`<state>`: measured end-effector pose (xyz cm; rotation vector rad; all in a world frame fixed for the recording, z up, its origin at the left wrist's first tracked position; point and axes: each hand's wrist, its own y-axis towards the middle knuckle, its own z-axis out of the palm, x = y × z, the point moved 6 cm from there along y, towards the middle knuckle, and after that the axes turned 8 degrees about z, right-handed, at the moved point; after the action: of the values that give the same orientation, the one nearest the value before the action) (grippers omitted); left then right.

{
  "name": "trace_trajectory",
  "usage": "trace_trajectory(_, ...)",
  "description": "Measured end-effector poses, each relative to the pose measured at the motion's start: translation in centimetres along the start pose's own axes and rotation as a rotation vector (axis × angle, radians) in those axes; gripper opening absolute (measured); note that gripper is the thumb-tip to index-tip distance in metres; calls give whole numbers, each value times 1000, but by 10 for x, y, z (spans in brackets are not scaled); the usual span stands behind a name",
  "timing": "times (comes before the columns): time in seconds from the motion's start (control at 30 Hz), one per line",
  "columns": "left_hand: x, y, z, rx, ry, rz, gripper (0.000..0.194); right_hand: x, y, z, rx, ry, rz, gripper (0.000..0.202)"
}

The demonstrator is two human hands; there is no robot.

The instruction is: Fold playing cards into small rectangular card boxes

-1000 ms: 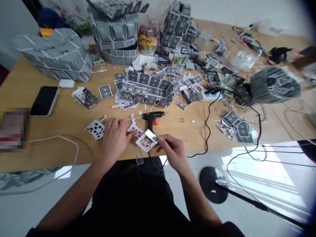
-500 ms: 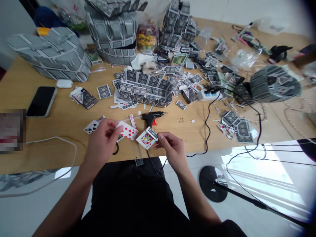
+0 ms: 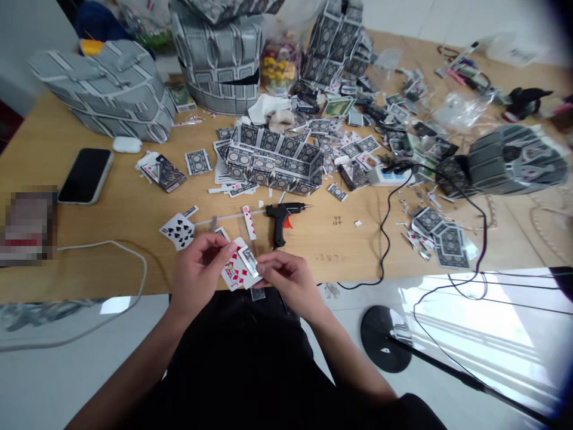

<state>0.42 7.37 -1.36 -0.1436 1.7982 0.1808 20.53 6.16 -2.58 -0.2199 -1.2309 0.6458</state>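
Just over the table's front edge, my left hand and my right hand meet at overlapping playing cards. My left thumb and fingers pinch a diamond-suit playing card at its upper left. From the right, my right hand pinches a jack playing card that has a folded edge with the patterned back showing; the overlap partly hides both cards. A black glue gun with an orange trigger lies behind my right hand. Beside it is a narrow cut card strip. A spade card lies left of my left hand.
An open box made of cards stands behind the glue gun. Grey card-built bags line the back left. Loose cards and scraps lie at right, near a black cable. A phone lies at left.
My right hand has moved left with the jack card, and the two cards now overlap. Before, they were held apart. The view has shifted slightly.
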Motion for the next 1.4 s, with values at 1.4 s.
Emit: trace_trajectory(1.4,-6,-25,9,652,-182,-205,43,14,0,14,19,-16,-69,33)
